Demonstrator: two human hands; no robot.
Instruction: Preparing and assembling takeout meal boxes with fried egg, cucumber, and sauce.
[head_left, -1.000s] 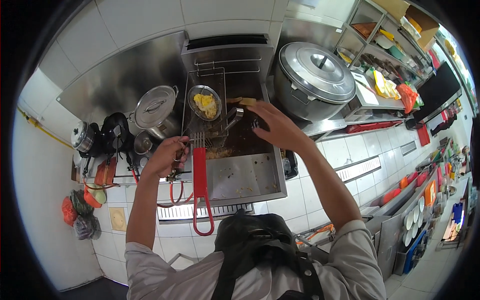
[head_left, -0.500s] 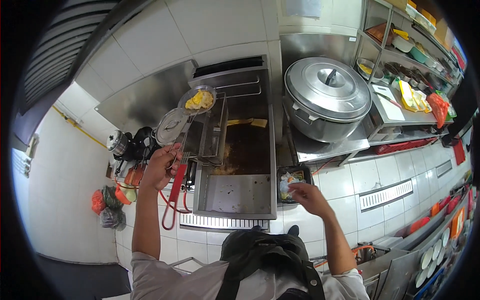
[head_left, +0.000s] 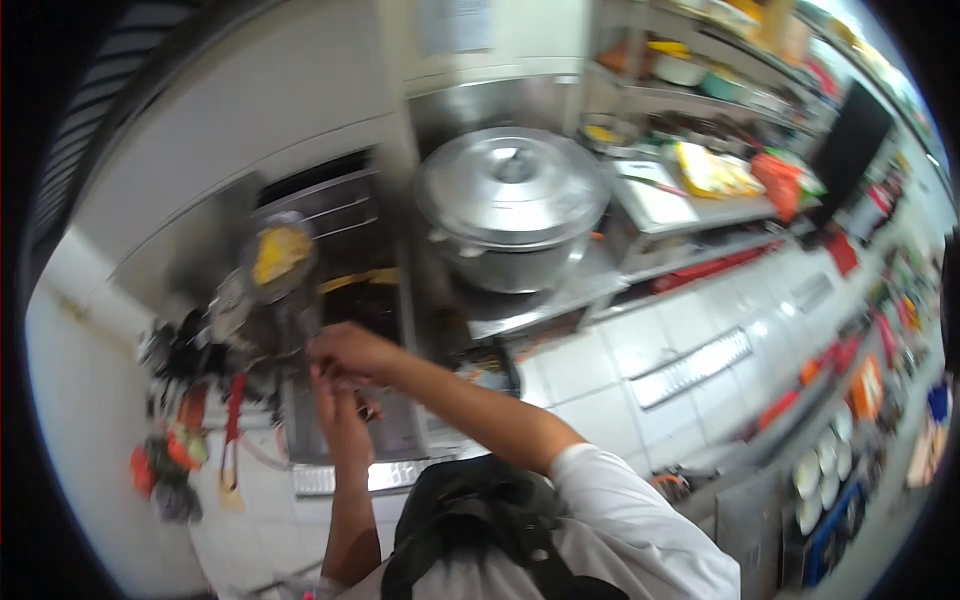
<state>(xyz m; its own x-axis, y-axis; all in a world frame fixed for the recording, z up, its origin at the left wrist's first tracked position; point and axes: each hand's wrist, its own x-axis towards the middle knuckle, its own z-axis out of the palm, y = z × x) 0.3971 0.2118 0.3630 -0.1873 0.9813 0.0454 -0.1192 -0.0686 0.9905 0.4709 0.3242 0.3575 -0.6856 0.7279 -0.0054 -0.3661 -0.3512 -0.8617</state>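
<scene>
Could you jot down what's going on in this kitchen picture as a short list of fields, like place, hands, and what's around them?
place: tiled kitchen, seen from above; the picture is motion-blurred
left hand: over the fryer, close under the other hand; grip too blurred to tell
right hand: reached across over the fryer, fingers curled; what it holds cannot be told
nearby: round strainer with yellow food above the fryer
right of fryer: large metal pot with lid
far right: shelves with containers
low left: red-handled utensil hanging
</scene>
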